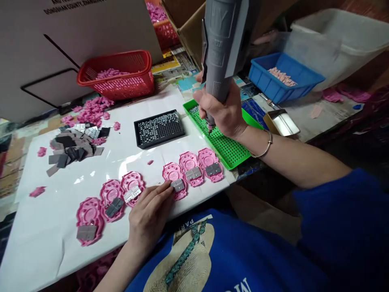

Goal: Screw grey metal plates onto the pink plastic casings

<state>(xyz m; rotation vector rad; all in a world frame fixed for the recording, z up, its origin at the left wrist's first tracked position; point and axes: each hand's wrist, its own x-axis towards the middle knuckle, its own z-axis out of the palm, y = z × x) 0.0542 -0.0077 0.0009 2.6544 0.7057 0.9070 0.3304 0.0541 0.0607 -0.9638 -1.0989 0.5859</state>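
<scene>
Power screwdriver (219, 52) was held approx. upright in R hand (226, 111), fingers clamped round its grey body; its bit (209, 132) was pointed down at the L side of the green tray (232, 156), though whether contact was made couldn't be told. A bracelet (270, 145) was worn on the R wrist.

L hand (150, 213) was rested at the front edge of the white sheet (39, 227), fingers close together, fingertips laid on the grey plate (178, 185) of a pink casing (172, 172); whether anything was pinched couldn't be told, thumb being hidden. Just to the R of that casing, two more casings (189, 161) were lined up, each w/ a plate across its lower half. To the L of the hand, three others (111, 190) were set in a slanted row, also w/ plates.

Beyond, a black tray (142, 142) was part-filled w/ screws (148, 130). Far L, loose plates (71, 148) were heaped nr pink parts (94, 109), w/ a red basket (124, 88) behind. Far R, pale pcs (281, 76) were held in a blue bin (264, 78).
</scene>
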